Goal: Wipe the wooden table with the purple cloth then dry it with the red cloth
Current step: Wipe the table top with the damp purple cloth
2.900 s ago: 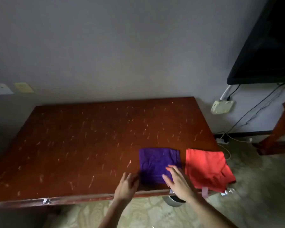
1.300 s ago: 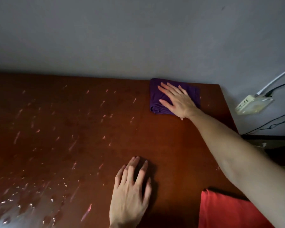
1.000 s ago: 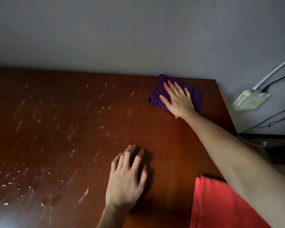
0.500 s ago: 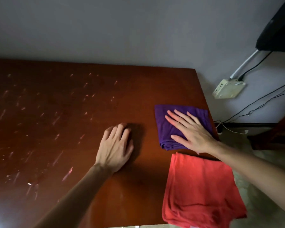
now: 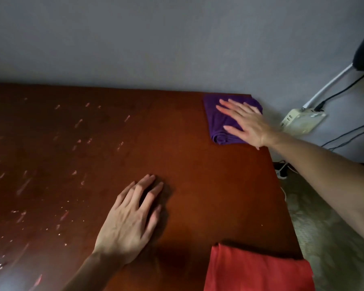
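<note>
The red cloth (image 5: 259,269) lies at the near right edge of the bench (image 5: 187,175). The left hand (image 5: 130,219) rests flat, fingers straight. At the far right corner, the right hand (image 5: 246,122) presses the purple cloth (image 5: 219,120), fingers spread straight.

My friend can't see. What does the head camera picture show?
A right hand presses a purple cloth flat on a wooden table's far right corner. The left hand rests flat nearby; a red cloth lies at the near edge.
</note>
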